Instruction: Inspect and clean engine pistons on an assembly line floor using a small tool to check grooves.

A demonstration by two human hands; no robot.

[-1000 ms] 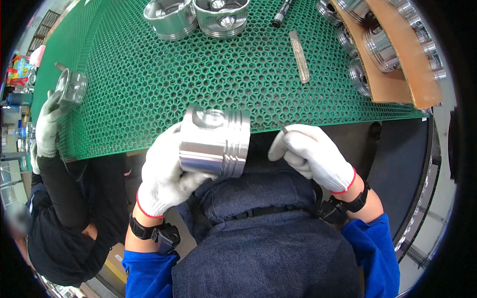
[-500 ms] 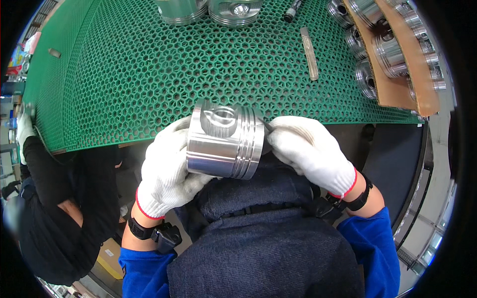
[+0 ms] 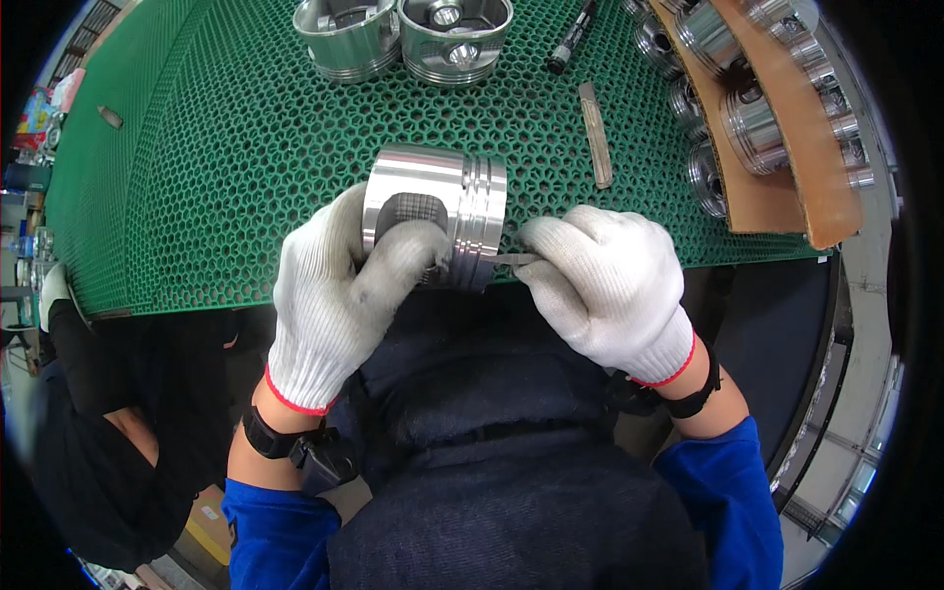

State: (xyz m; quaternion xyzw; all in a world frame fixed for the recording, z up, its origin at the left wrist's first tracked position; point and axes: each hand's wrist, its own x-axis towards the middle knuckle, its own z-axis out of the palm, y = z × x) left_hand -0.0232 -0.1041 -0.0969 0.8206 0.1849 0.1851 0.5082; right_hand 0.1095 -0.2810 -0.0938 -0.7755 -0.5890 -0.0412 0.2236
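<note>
A shiny metal piston [image 3: 418, 169] lies on its side in the air at the near edge of the green mat, its ring grooves facing right. My left hand [image 3: 344, 295], in a white knit glove, is closed round its left part, with the thumb over the dark pin hole [image 3: 413, 208]. My right hand [image 3: 605, 280], gloved the same way, pinches a small thin grey metal blade [image 3: 510, 259]. The blade's tip meets the piston at the ring grooves; the part inside the fingers is hidden.
Two upright pistons [image 3: 454, 49] stand at the far side of the green honeycomb mat [image 3: 246, 167]. A black marker [image 3: 572, 37] and a flat worn strip [image 3: 595, 136] lie right of them. Several pistons sit by cardboard dividers [image 3: 772, 197] at right. A co-worker's dark sleeve [image 3: 84, 354] shows at left.
The piston has been turned in my left hand, so its pin hole has rolled toward me under my thumb. My right hand has come a little lower along the grooves, and the blade now shows.
</note>
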